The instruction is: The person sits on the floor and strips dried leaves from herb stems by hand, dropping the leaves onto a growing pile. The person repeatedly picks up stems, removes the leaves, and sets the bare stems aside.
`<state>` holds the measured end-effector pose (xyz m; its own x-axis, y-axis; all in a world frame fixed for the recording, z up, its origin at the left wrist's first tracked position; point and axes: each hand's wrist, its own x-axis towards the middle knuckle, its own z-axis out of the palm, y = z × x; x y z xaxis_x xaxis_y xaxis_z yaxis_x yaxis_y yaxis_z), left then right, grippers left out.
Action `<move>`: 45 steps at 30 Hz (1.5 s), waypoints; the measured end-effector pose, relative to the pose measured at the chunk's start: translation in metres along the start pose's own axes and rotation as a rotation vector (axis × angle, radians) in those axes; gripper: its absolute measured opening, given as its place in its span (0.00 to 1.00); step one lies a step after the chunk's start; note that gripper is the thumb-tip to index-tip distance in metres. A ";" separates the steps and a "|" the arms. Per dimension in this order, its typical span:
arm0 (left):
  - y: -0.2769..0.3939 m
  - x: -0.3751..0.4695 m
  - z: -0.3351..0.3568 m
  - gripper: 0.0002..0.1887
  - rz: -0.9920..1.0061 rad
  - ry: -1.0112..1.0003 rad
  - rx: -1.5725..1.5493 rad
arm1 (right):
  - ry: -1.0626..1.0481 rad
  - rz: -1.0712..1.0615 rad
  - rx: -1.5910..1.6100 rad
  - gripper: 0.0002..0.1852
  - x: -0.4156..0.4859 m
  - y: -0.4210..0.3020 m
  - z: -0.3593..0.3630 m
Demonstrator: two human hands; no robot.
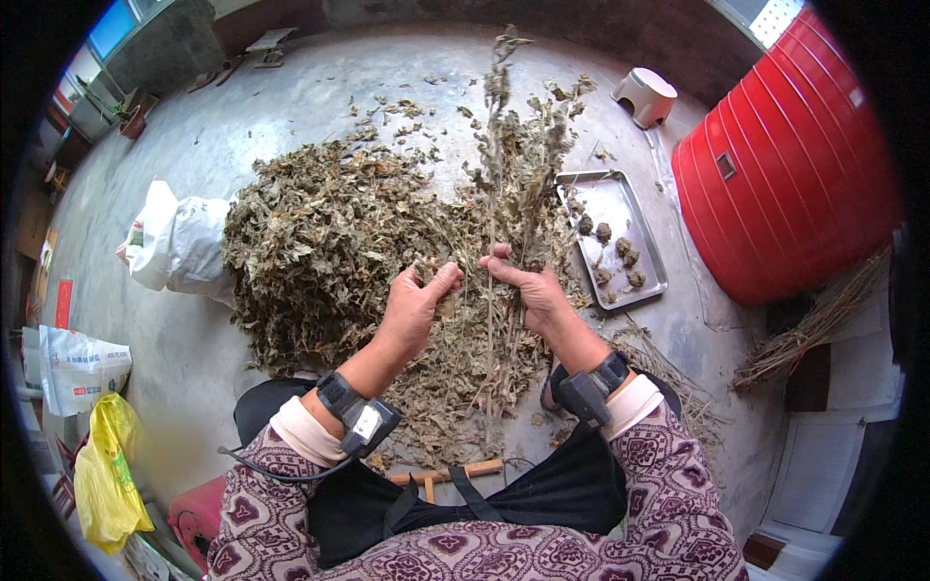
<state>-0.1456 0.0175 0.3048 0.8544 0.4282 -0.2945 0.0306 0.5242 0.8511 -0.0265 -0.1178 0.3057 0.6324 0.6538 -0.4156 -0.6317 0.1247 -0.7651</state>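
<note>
My right hand (539, 294) grips dried plant stalks (494, 156) by the stems, and their leafy tops point away from me. My left hand (414, 301) is just to the left, fingers curled and thumb pressed against them, with some crumpled dried leaves (429, 271) in its grasp. Beneath both hands spreads a layer of loose dry leaves (450, 392). A large heap of dried leafy plants (320, 218) rises to the left of my left hand.
A metal tray (660, 279) with several dark leafy clumps (603, 232) lies at right. Beyond it stand a red ribbed container (777, 167) and a small plastic stool (645, 98). Bare stalks (821, 319) are bundled at far right. A white sack (196, 243) adjoins the heap.
</note>
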 end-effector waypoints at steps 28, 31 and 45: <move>0.027 0.027 -0.009 0.22 0.086 0.019 -0.065 | -0.081 0.156 -0.059 0.11 -0.018 0.011 0.012; 0.032 0.032 -0.012 0.18 0.069 0.072 -0.138 | -0.088 0.175 -0.101 0.12 -0.018 0.020 0.013; 0.006 0.019 -0.003 0.08 0.082 0.141 -0.013 | -0.035 0.016 -0.143 0.10 -0.010 0.030 0.014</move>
<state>-0.1307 0.0310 0.3033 0.7722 0.5687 -0.2834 -0.0435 0.4923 0.8693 -0.0579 -0.1103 0.2942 0.6051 0.6810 -0.4125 -0.5697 0.0085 -0.8218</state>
